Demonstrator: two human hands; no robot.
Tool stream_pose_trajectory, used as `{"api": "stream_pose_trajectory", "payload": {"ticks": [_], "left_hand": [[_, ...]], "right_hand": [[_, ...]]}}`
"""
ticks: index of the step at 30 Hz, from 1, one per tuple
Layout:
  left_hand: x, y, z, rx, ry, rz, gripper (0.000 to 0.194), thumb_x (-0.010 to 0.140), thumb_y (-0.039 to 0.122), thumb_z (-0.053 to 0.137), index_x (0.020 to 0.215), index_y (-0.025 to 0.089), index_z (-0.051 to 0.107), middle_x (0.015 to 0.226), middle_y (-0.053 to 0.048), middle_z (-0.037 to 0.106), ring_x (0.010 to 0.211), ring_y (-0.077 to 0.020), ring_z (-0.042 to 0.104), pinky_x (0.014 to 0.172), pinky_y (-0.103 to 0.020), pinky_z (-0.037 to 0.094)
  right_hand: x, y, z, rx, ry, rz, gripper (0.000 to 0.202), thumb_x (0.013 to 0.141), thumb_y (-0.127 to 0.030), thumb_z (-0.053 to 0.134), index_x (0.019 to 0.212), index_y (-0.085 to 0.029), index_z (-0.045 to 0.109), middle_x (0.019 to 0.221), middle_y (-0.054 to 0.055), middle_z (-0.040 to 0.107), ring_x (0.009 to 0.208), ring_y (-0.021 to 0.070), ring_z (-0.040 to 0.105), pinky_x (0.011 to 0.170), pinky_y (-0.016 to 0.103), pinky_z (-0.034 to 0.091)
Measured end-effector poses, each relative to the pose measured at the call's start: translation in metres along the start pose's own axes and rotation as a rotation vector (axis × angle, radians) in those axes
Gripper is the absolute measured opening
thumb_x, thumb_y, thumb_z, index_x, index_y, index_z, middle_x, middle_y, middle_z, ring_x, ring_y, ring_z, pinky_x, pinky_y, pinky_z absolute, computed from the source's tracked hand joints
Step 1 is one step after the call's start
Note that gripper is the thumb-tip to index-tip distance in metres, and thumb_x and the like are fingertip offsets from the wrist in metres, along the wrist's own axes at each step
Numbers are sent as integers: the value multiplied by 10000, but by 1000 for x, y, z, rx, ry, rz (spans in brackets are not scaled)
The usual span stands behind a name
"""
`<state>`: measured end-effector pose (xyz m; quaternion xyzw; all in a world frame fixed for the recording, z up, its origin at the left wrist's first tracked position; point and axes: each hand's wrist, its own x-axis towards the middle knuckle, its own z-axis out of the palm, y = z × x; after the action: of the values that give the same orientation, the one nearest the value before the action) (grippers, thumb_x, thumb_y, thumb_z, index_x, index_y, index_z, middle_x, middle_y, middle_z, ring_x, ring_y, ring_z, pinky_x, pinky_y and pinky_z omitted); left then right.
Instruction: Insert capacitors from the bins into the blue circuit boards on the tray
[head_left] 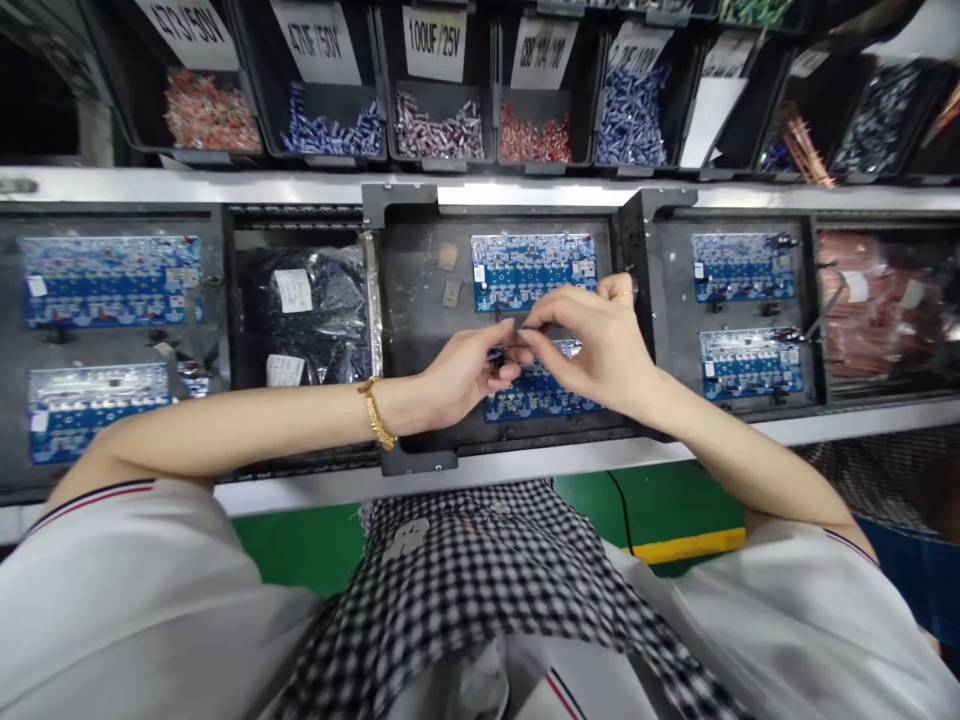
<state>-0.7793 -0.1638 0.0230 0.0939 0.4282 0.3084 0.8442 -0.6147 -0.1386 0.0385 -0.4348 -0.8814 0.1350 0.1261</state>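
My left hand (469,375) and my right hand (589,340) meet over the middle black tray (412,345), fingertips nearly touching. Both are closed in a pinch. A small dark part with thin leads shows at the left fingers; its kind is too small to make out. What the right thumb and forefinger grip is hidden. Under the hands lies a blue circuit board (510,400), partly covered by them. Just beyond it is a second blue circuit board (532,262), packed with small components. A gold bracelet (377,412) circles my left wrist.
Labelled black bins (439,115) of small components line the back. Side trays hold more circuit boards (112,280) (742,268). Bagged dark parts (322,300) lie left, bagged copper-coloured parts (862,310) right. A white rail (300,492) runs along the front edge.
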Motion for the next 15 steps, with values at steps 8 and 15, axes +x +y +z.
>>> {"api": "stream_pose_trajectory", "payload": {"ticks": [8, 15], "left_hand": [[10, 9, -11, 91, 38, -31, 180, 930, 139, 478, 815, 76, 602, 679, -43, 609, 474, -43, 463, 495, -189, 304], [15, 17, -9, 77, 123, -22, 140, 930, 68, 458, 891, 77, 592, 728, -53, 655, 513, -52, 506, 529, -188, 358]], "right_hand": [[50, 52, 29, -132, -210, -41, 276, 943, -345, 406, 800, -179, 574, 908, 64, 639, 866, 232, 556, 827, 413, 256], [56, 48, 31, -176, -246, -62, 315, 949, -352, 382, 815, -162, 594, 897, 63, 627, 817, 219, 548, 847, 444, 252]]}}
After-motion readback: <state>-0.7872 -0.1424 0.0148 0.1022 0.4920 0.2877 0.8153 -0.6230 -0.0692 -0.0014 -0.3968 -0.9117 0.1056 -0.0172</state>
